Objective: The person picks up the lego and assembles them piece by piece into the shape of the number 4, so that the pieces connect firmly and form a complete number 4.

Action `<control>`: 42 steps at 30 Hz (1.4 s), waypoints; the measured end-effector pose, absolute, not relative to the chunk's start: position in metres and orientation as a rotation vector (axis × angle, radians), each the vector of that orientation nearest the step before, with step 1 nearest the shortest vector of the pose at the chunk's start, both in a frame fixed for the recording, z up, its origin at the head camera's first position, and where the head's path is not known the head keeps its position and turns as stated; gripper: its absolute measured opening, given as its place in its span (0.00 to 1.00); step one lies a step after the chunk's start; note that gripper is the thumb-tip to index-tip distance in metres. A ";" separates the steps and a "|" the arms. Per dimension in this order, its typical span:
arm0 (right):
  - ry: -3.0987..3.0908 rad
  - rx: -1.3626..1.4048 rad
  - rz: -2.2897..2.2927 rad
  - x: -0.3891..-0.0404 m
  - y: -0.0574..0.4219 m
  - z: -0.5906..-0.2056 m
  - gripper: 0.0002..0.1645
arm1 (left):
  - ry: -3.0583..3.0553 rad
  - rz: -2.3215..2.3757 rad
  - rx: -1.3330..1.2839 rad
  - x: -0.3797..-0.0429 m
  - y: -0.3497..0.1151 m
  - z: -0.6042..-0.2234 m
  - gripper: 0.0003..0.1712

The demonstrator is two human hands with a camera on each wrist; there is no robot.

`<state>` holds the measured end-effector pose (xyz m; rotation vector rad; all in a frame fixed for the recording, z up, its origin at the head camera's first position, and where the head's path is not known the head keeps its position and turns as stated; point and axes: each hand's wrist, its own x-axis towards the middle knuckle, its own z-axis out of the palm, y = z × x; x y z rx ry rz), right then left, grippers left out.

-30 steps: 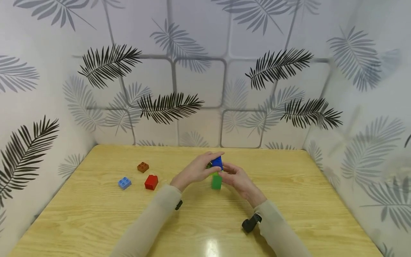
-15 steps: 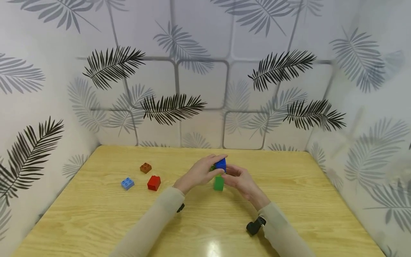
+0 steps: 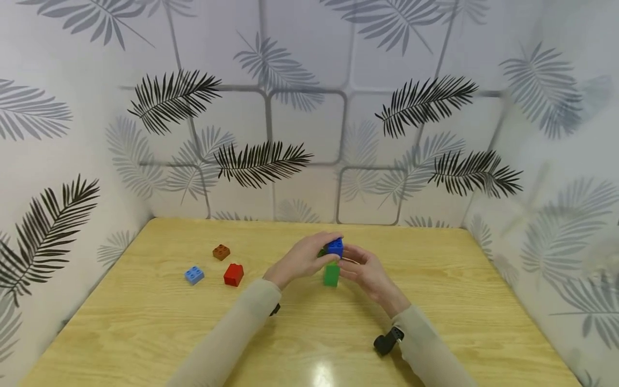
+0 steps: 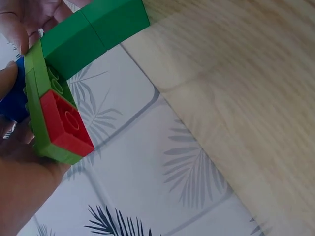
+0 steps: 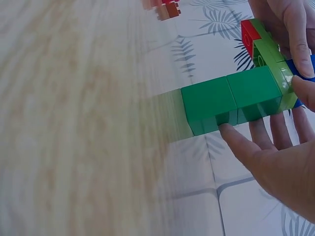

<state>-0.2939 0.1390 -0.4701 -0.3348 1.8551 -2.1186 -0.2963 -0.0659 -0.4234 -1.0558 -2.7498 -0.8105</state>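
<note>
A toy brick tower of two stacked green bricks [image 5: 209, 108] stands upright on the wooden table, with a light green layer [image 4: 37, 83] across its top. That layer juts out to one side, and a red brick [image 4: 69, 123] hangs from its underside. My left hand [image 3: 304, 257] pinches a blue brick [image 3: 335, 247] on top of the layer, thumb in front and fingers behind. My right hand [image 3: 369, 274] steadies the tower from the right. Its thumb presses the light green layer and its fingers [image 5: 241, 145] curl behind and against the green bricks.
To the left lie a brown brick [image 3: 221, 252], a light blue brick [image 3: 194, 275] and another, taller red brick [image 3: 234, 274]. Leaf-patterned walls [image 3: 300, 134] close off the back and both sides of the table [image 3: 300, 344].
The head view has shifted slightly. Both hands keep their places on the bricks, and more of the studs on the blue brick shows beneath my left fingers.
</note>
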 end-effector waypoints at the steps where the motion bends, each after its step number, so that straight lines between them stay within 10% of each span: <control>1: 1.844 -0.339 -2.126 -0.294 0.140 -0.470 0.34 | -2.756 -0.788 -1.063 -0.296 -0.066 -0.422 0.34; 29: 2.030 -0.303 -2.147 -0.291 0.126 -0.446 0.29 | -2.726 -1.017 -1.016 -0.300 -0.072 -0.429 0.43; 42: 1.901 -0.347 -2.217 -0.292 0.124 -0.446 0.30 | -2.590 -1.090 -0.876 -0.301 -0.098 -0.427 0.17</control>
